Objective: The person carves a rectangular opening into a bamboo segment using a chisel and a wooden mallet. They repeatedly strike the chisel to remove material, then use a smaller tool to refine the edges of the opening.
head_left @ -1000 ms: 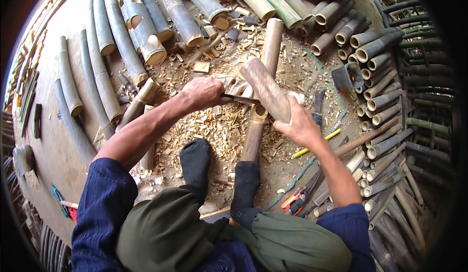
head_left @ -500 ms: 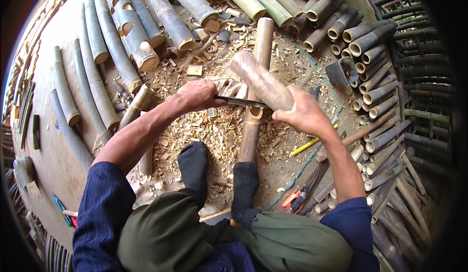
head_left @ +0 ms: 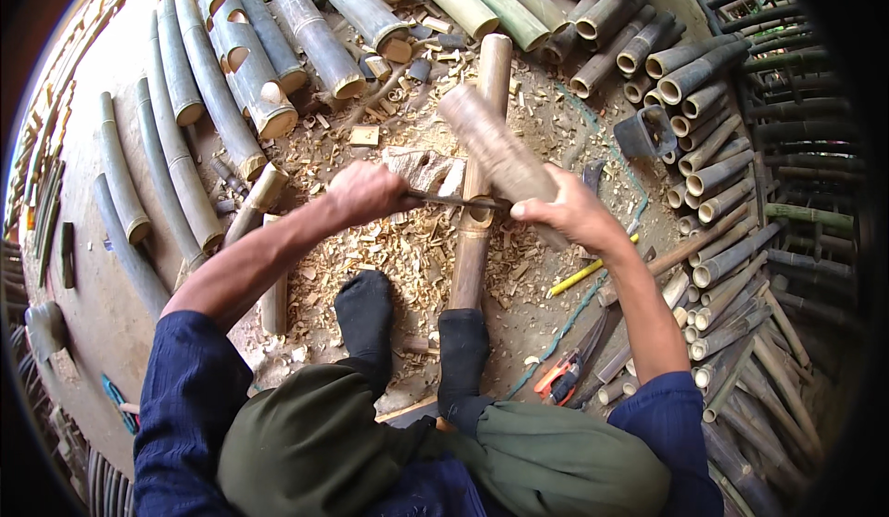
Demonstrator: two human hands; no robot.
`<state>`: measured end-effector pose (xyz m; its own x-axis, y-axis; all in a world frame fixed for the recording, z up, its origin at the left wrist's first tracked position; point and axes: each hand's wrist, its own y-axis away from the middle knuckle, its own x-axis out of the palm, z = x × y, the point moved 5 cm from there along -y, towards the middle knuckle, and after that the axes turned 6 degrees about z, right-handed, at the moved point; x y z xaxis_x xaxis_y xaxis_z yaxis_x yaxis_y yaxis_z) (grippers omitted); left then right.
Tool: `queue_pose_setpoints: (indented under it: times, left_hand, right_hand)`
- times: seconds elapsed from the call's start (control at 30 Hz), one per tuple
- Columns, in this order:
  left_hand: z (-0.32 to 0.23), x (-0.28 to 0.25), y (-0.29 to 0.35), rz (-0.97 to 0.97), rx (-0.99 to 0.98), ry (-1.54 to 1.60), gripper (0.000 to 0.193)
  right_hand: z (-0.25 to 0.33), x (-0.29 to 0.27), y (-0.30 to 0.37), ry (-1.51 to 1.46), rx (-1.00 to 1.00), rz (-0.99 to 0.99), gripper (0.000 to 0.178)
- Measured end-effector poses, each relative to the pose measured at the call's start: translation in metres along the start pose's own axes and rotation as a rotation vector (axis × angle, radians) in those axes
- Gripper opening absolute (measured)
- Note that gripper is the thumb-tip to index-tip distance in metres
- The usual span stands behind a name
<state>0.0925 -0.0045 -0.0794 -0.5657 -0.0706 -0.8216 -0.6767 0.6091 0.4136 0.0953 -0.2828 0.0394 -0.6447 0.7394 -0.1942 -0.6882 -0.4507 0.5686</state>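
My left hand [head_left: 369,191] is closed around the handle end of a dark knife [head_left: 454,201], whose narrow blade lies across a bamboo tube [head_left: 469,267]. A notch is cut through the tube's wall beside the blade. In my right hand [head_left: 572,210] is a thick, round wooden club [head_left: 491,136], blurred and slanting over the tube and the blade's tip end; I cannot tell whether it touches the blade. A pale, rough wooden block [head_left: 428,169] lies under the tube's middle. My dark-socked foot [head_left: 463,346] rests against the tube's near end.
Wood chips [head_left: 380,244] cover the ground around the tube. Long bamboo poles [head_left: 315,36] lie at the far left, one with several cut holes. Stacked bamboo tubes [head_left: 718,179] line the right side. A yellow stick [head_left: 579,279], a red-handled tool [head_left: 556,378] and a dark plastic container [head_left: 645,133] lie at right.
The knife has turned, so its blade shows thinner. My left hand has shifted slightly left and down. The club still hangs slanted over the tube, its lower end now showing below my right hand.
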Motion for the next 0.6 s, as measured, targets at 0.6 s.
queue_pose_setpoints:
  times: [0.6]
  left_hand:
    - [-0.037,0.007,0.039,-0.072,-0.169,0.007,0.013]
  right_hand:
    - [-0.025,0.002,0.026,1.355,-0.851,-0.099,0.055]
